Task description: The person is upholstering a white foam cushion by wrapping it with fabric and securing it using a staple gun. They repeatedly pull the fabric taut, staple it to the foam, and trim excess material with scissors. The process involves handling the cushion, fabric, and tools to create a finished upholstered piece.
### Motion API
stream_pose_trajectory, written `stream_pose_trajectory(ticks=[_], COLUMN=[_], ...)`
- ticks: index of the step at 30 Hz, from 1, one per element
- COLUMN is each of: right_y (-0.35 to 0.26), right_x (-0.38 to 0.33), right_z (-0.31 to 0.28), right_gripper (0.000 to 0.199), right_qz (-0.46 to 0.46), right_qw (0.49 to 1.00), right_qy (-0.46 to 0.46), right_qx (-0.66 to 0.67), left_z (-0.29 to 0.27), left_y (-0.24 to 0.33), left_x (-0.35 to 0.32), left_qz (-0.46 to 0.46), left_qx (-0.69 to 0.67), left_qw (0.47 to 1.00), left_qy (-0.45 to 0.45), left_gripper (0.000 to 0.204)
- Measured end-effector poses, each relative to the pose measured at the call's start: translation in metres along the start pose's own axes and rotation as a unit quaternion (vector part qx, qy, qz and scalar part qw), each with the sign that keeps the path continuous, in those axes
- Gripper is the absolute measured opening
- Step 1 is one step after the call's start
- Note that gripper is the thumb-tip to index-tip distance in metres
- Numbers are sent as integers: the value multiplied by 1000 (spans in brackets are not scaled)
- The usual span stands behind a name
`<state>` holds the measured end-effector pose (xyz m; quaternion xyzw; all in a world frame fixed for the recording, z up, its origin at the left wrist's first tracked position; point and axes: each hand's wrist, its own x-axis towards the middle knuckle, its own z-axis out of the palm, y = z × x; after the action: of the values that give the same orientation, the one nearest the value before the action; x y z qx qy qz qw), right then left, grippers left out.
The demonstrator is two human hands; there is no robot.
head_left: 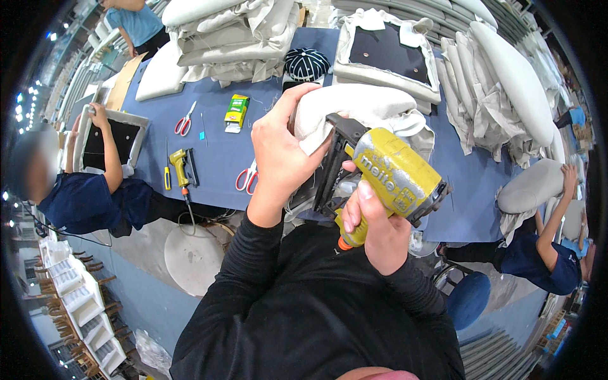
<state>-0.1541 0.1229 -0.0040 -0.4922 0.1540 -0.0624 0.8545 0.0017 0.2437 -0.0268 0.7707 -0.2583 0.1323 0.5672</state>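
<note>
Right now the person's right hand [375,229] is gripping a worn yellow pneumatic staple gun with a black magazine [386,174], fingers wrapped tight around its handle, and its nose is pressing against a cream fabric-covered seat cushion [362,107] lying on the blue-covered worktable [215,149]. The left hand [282,149] is clamping down on the near edge of that cushion, fingers curled over the loose fabric and pulling it taut just beside the gun's magazine.

Further left on the table, red-handled scissors [246,178] are lying near the left wrist, with a second yellow staple gun [180,166], another pair of red scissors [184,120] and a small green and yellow box [237,111] well apart from the hands. A black striped cap [306,63] is sitting behind the cushion, and stacks of cream covers [234,38] are piling up along the far edge. Seated co-workers in dark blue shirts are handling cushions at both ends of the table.
</note>
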Motion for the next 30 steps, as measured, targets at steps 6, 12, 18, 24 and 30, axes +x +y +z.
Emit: stream_pose_trajectory(ticks=[6, 12, 18, 24, 30], right_y=[0, -2, -19, -11, 69], right_x=[-1, -1, 0, -2, -12], right_z=[-2, -15, -31, -183, -361], right_gripper=[32, 36, 36, 56, 44], right_qz=[7, 23, 64, 58, 54], right_qw=[1000, 998, 995, 985, 835], right_qy=[5, -50, -71, -64, 239], right_qx=[12, -9, -12, -146, -493], left_z=[3, 7, 15, 15, 17], left_y=[4, 8, 4, 19, 16], left_x=[1, 1, 2, 2, -14], left_qz=[-15, -9, 22, 4, 65], left_qx=[-22, -18, -25, -21, 1], left_qw=[1000, 1000, 999, 998, 992], left_qy=[-6, -21, -21, -57, -106], left_gripper=[51, 50, 53, 57, 73])
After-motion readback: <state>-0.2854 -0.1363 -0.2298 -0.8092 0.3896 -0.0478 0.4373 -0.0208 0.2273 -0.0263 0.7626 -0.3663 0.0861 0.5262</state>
